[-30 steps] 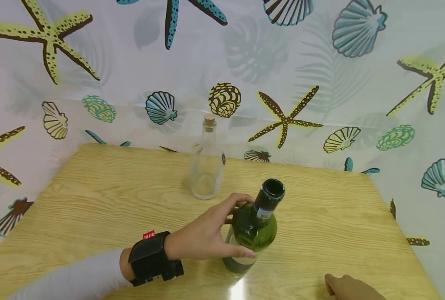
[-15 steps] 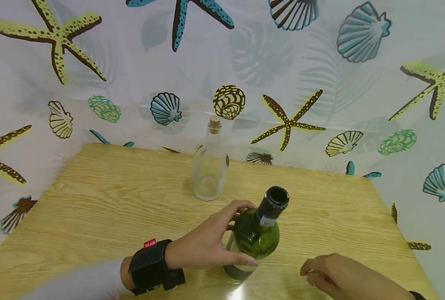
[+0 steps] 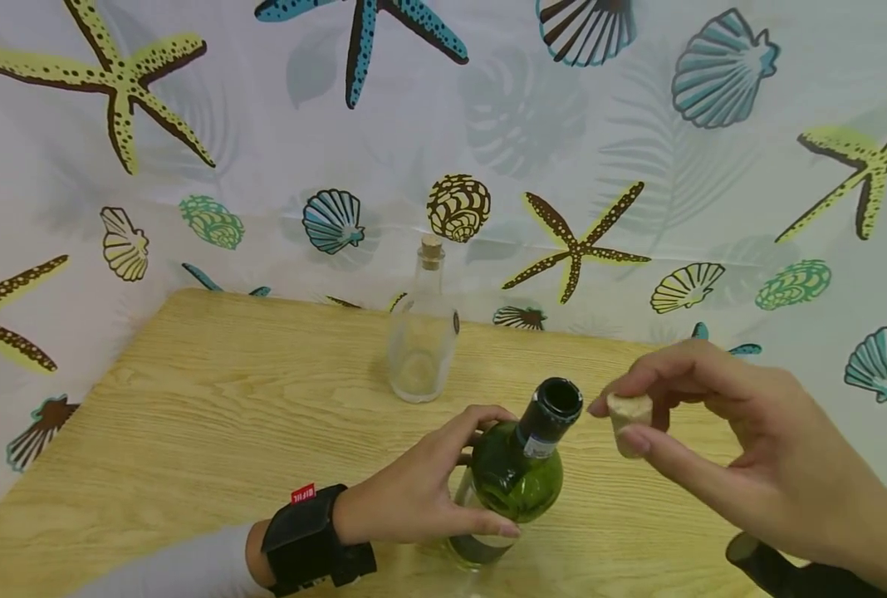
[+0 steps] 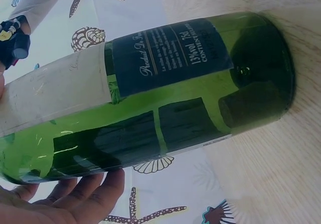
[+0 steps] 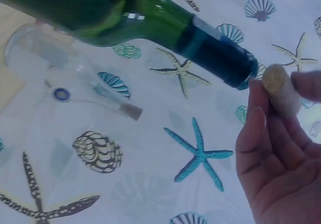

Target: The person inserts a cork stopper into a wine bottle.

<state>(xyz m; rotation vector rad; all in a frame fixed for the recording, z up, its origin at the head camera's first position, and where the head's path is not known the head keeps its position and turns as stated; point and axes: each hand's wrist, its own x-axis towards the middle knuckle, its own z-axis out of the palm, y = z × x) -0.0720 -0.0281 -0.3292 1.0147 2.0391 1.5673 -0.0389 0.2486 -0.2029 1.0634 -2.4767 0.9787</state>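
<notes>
A green glass wine bottle (image 3: 521, 482) with a dark neck and an uncovered mouth stands on the wooden table, near the front. My left hand (image 3: 443, 490) grips its body from the left, thumb in front and fingers behind. In the left wrist view the bottle's dark label (image 4: 170, 56) shows, and fingers curl along its side. Just right of the bottle's mouth, my right hand (image 3: 757, 448) pinches a cork (image 3: 630, 419) between thumb and fingers. The cork is apart from the mouth; the right wrist view shows its round end (image 5: 275, 77) close beside the neck (image 5: 218, 53).
Behind the wine bottle stands a clear glass bottle (image 3: 423, 349) with a cork stopper (image 3: 431, 249) in its neck. A white cloth (image 3: 384, 149) printed with starfish and shells hangs behind the wooden table (image 3: 264, 374). Black camera straps (image 3: 309, 540) are on the wrists.
My right hand has risen from the lower right, bringing the cork into view beside the bottle's mouth. The left hand keeps its grip on the wine bottle.
</notes>
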